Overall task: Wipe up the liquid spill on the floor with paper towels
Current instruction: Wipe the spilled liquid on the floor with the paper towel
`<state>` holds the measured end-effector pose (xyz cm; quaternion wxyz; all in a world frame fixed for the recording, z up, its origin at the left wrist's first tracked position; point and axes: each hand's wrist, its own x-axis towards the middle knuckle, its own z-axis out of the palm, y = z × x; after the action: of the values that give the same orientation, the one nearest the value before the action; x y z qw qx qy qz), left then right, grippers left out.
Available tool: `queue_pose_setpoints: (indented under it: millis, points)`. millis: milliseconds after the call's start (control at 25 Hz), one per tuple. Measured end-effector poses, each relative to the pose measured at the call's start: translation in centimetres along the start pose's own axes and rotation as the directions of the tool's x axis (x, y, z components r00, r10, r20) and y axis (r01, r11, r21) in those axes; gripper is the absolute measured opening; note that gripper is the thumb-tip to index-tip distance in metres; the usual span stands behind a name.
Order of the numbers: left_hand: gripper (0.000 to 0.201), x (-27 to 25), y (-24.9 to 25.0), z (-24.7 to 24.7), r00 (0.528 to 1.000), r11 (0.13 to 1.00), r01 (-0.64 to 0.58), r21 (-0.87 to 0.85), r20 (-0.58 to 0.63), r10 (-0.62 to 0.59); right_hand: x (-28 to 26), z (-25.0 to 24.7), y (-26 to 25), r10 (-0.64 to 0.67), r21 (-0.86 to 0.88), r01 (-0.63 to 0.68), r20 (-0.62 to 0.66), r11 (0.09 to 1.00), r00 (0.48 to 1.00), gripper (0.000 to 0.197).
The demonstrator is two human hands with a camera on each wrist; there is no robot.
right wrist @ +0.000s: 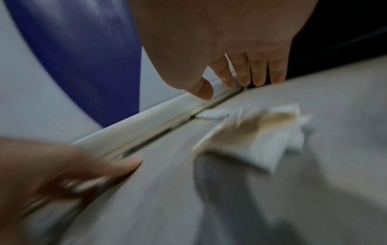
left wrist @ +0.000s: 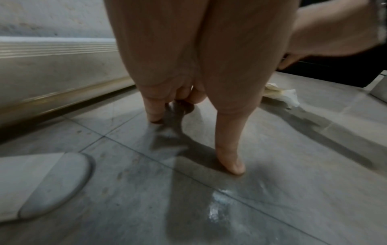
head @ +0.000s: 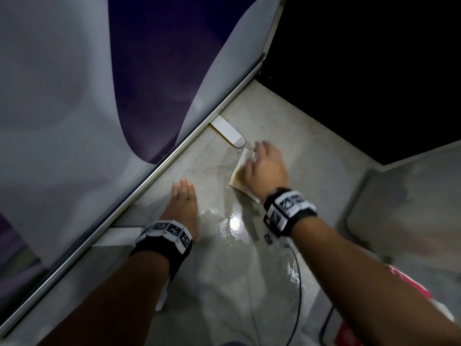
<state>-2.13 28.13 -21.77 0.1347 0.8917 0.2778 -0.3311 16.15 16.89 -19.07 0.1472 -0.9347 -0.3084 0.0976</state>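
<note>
Your left hand (head: 183, 201) at 7 o'clock props on the tiled floor (head: 287, 126), fingers fairly straight, holding nothing; liquid spill (head: 234, 223) glistens at 6 o'clock, largely unwiped; stained paper towel (head: 240, 176) lies centre; your right hand (head: 265, 168) over it, fingers extended, contact uncertain; dark opening (head: 361, 58) at 1 o'clock.
</note>
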Motion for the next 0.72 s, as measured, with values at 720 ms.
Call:
queue_pose_setpoints:
  millis: [720]
  points:
    - [0.136, 0.8, -0.3, 0.5, 0.999, 0.999, -0.028, 0.021, 0.016, 0.027, -2.8, 7.8, -2.4, -0.058, -0.060, 0.076, 0.261, 0.995, 0.964, 0.072]
